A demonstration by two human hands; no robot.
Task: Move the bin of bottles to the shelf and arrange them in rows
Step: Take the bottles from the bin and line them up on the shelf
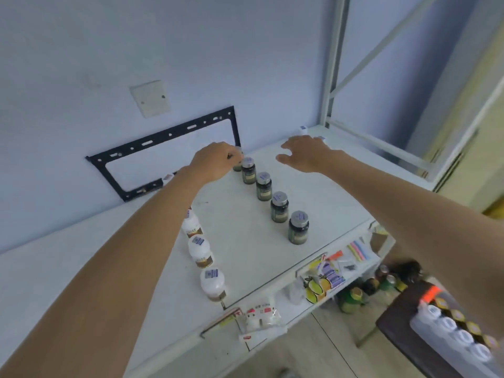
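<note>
On the white shelf top [245, 241], a near-left row of white plastic bottles [200, 251], then the left hand [215, 159] pinching the far dark glass bottle [237, 166] into its row, the right hand [302, 151] spread, empty; next: fetching from the bin [450, 331]

Bare shelf top [245, 236] between white bottle row [200, 251] and dark bottle row [272, 199].
</note>
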